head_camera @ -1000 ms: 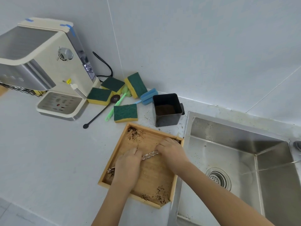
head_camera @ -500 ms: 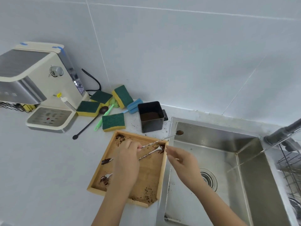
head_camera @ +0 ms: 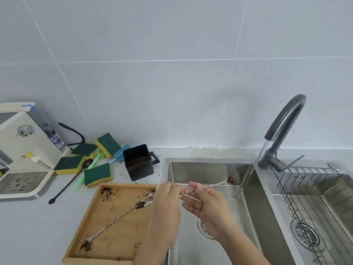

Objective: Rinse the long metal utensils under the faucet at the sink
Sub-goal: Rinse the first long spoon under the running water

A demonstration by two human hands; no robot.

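Note:
A long twisted metal spoon (head_camera: 217,184) is held level over the left sink basin (head_camera: 210,169), its bowl caked with brown grounds. My left hand (head_camera: 166,205) pinches its handle at the basin's left edge. My right hand (head_camera: 208,205), palm up, holds the handle farther right. The spoon's bowl sits just left of a thin water stream falling from the curved faucet (head_camera: 282,121). A second long metal utensil (head_camera: 114,221) with a fork end lies diagonally on the dirty wooden tray (head_camera: 82,226), apart from both hands.
A black square container (head_camera: 138,163) stands behind the tray. Green-and-yellow sponges (head_camera: 97,174), a black long spoon (head_camera: 66,184) and a coffee machine (head_camera: 23,150) fill the left counter. A wire rack (head_camera: 309,197) sits in the right basin. A drain (head_camera: 204,228) lies below my right hand.
The view has swung right, showing the faucet. Both hands carried one spoon from the tray out over the basin toward the water stream; the other utensil stays on the tray.

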